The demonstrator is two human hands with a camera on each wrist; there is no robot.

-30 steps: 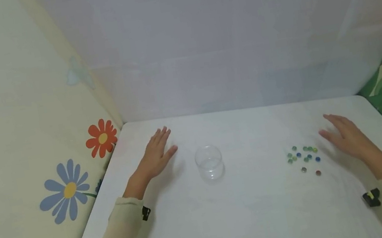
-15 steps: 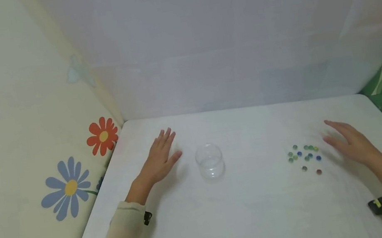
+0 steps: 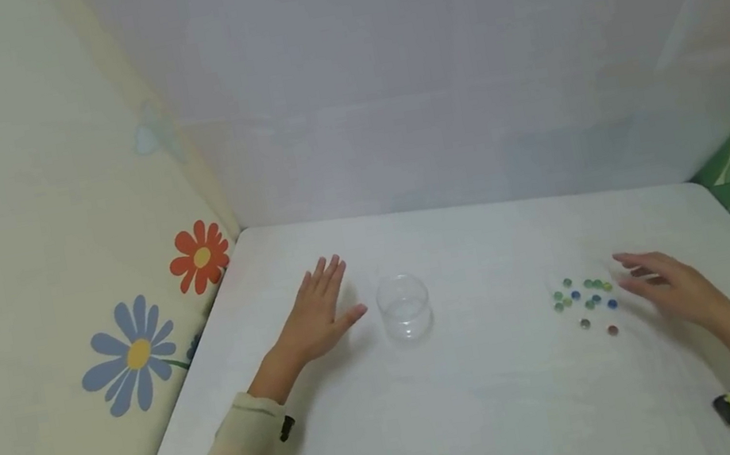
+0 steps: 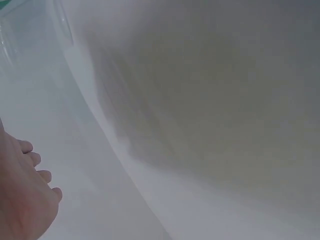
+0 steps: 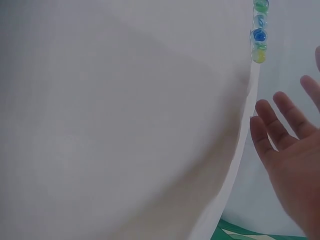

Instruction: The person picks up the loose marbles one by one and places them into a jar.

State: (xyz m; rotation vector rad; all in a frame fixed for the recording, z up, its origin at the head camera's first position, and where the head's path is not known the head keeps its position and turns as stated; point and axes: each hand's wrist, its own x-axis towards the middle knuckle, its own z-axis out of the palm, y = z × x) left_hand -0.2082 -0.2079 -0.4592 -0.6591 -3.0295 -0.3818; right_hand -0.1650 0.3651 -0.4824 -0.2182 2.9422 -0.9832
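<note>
Standing upright near the middle of the white table [image 3: 484, 417]: one clear glass cup [image 3: 404, 307], mouth pointing up, long axis vertical. Lying flat just beside it on its left: the left hand [image 3: 316, 318], fingers straight and spread, thumb tip reaching toward the cup wall but not plainly touching, holding nothing. Hovering low on the other side, well apart from the cup: the right hand [image 3: 668, 285], fingers loosely extended, pointing at a small cluster of glass marbles [image 3: 585, 297], gripping nothing. Counting the marbles from the head view: about twelve, mostly green and blue, with one grey and one red lying nearest the person; exact count hard to tell. Showing in the right wrist view: four marbles [image 5: 259, 30] in a line.
</note>
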